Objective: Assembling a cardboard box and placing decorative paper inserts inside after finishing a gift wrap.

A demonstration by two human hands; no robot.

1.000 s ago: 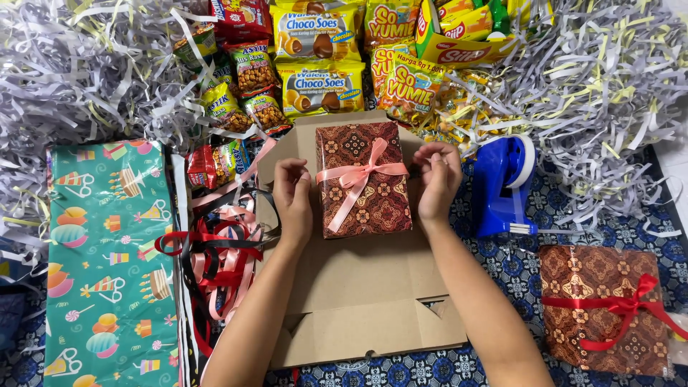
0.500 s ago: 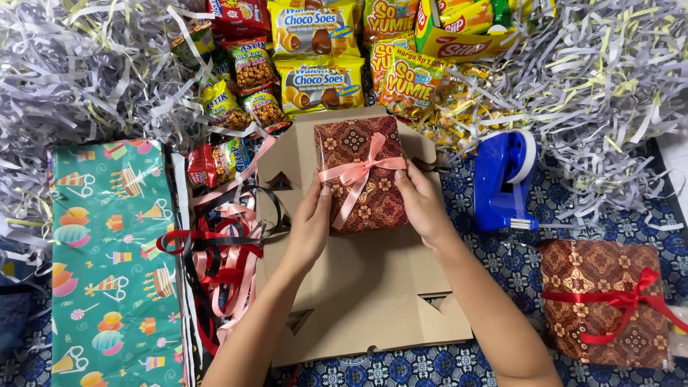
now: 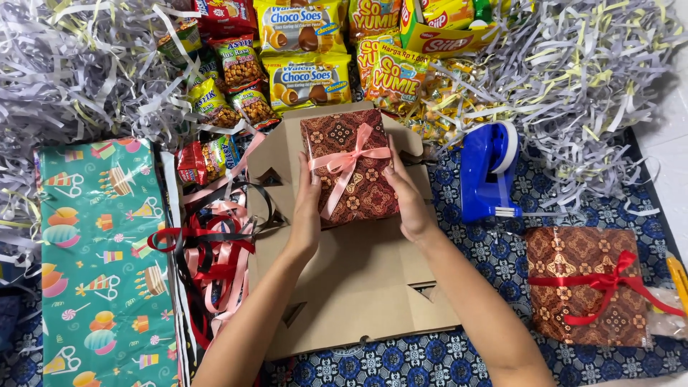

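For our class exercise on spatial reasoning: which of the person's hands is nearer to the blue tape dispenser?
Right. The right hand grips the wrapped gift box on the side facing the blue tape dispenser; the left hand is on the box's far side.

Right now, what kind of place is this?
Probably a home gift-packing spot on the floor. Both hands hold a wrapped box with a pink bow over flat cardboard, with a tape dispenser and shredded paper nearby.

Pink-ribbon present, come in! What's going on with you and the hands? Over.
Left hand and right hand grip the wrapped gift box by its sides. Box over flat cardboard. Nothing blocking.
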